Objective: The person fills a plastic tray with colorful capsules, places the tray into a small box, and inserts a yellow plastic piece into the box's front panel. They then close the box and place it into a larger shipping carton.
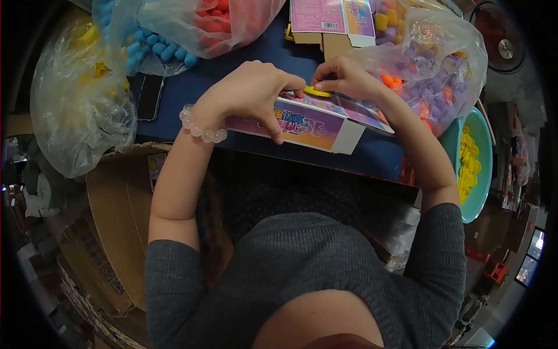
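A printed cardboard box (311, 129) in pink, purple and orange lies on its side near the front edge of the blue table. My left hand (253, 90) spans it, thumb against the front face and fingers over the top edge. A bead bracelet (203, 135) circles that wrist. Between the fingertips of my right hand (347, 78) is a yellow disc (317, 92), held low at the top of the box. White end flaps stick out on the box's right. Whatever lies inside the box is hidden from me.
Clear bags hold blue pieces (165, 49), red pieces (218, 23) and purple pieces (430, 96). A bag with yellow pieces (87, 104) hangs at left. A phone (151, 98) lies on the table. A teal basin (485, 174) holds yellow discs. Another box (331, 17) lies behind.
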`<control>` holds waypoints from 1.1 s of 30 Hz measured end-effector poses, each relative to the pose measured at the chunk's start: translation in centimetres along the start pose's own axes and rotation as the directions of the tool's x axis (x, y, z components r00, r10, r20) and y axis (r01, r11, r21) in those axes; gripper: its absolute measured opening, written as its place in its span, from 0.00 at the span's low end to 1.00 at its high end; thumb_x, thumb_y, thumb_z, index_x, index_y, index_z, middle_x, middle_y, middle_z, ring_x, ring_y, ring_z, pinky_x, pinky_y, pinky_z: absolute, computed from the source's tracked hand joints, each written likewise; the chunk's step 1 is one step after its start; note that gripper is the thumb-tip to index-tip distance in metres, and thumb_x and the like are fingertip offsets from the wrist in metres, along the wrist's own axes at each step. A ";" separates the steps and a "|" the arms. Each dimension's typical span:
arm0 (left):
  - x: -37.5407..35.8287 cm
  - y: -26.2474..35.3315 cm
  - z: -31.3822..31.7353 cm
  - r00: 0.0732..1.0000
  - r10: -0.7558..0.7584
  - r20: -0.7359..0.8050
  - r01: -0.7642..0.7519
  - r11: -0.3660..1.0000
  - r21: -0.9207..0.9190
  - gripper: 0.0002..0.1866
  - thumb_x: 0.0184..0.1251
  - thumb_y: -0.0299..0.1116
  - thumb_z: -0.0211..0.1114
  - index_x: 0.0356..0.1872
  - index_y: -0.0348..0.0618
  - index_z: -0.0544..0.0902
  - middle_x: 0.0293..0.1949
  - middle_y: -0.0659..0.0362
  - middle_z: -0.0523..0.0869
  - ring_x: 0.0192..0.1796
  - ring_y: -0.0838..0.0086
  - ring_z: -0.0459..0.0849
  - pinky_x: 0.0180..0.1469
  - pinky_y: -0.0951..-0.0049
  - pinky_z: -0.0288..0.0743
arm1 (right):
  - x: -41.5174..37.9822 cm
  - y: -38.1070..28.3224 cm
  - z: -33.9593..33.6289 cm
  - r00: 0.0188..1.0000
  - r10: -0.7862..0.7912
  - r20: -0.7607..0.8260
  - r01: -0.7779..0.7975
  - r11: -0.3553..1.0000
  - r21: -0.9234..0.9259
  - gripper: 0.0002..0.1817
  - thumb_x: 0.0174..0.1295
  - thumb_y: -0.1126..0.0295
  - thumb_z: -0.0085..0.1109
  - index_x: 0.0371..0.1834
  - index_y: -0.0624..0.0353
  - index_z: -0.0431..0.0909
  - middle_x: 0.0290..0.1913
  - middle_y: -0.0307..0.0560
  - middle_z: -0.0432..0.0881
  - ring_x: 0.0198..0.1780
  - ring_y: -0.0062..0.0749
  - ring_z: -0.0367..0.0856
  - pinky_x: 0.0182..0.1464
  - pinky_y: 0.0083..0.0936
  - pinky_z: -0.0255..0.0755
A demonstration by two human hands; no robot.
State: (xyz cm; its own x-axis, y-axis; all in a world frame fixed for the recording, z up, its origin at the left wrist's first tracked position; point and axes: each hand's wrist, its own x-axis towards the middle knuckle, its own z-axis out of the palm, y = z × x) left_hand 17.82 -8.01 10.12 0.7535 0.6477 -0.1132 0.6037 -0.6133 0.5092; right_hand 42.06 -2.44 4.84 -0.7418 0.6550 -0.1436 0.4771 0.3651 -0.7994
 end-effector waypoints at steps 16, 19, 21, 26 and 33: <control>-5.9 4.9 6.8 0.973 -0.053 -0.227 0.098 0.976 0.194 0.34 0.38 0.48 0.79 0.50 0.46 0.81 0.61 0.56 0.80 0.63 0.54 0.76 0.56 0.60 0.77 | -7.0 -4.7 9.1 0.922 -0.340 -0.185 0.173 0.789 -0.589 0.16 0.45 0.75 0.63 0.41 0.59 0.80 0.39 0.42 0.79 0.38 0.38 0.83 0.34 0.30 0.78; -2.7 3.2 6.4 0.915 -0.079 -0.395 0.093 0.996 0.014 0.30 0.44 0.41 0.77 0.51 0.38 0.83 0.54 0.50 0.84 0.59 0.59 0.80 0.55 0.65 0.77 | -7.6 -5.2 9.6 0.917 -0.328 -0.225 0.149 0.808 -0.571 0.18 0.44 0.77 0.64 0.43 0.62 0.80 0.40 0.43 0.80 0.37 0.37 0.84 0.33 0.30 0.78; -0.2 1.1 6.7 0.968 -0.124 -0.219 0.099 0.988 -0.122 0.29 0.43 0.38 0.77 0.51 0.40 0.84 0.49 0.50 0.86 0.53 0.57 0.83 0.52 0.64 0.78 | -7.7 -5.2 9.8 0.917 -0.330 -0.223 0.140 0.792 -0.594 0.17 0.44 0.77 0.63 0.42 0.61 0.81 0.41 0.43 0.81 0.36 0.37 0.84 0.33 0.29 0.79; 2.0 2.0 5.1 0.966 -0.216 0.140 0.244 0.942 -0.230 0.28 0.37 0.31 0.78 0.48 0.43 0.86 0.39 0.44 0.87 0.43 0.53 0.86 0.48 0.63 0.79 | -8.1 -4.5 10.9 0.915 -0.319 -0.246 0.121 0.800 -0.587 0.16 0.43 0.78 0.63 0.40 0.62 0.81 0.40 0.44 0.81 0.36 0.37 0.84 0.33 0.29 0.78; 2.0 2.6 5.0 0.942 -0.294 0.159 0.322 0.928 -0.189 0.30 0.33 0.30 0.80 0.48 0.45 0.87 0.42 0.45 0.87 0.45 0.54 0.86 0.49 0.63 0.80 | -7.9 -5.2 10.9 0.865 -0.400 -0.301 0.134 0.764 -0.631 0.13 0.43 0.75 0.61 0.35 0.60 0.78 0.37 0.43 0.76 0.39 0.34 0.80 0.36 0.29 0.76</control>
State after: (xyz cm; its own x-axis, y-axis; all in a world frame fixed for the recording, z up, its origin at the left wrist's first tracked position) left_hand 22.14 -10.59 6.92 0.5739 0.7189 -0.3923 0.7531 -0.2751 0.5976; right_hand 40.31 -16.70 3.74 -0.6913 0.6198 0.3715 0.5622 0.7843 -0.2623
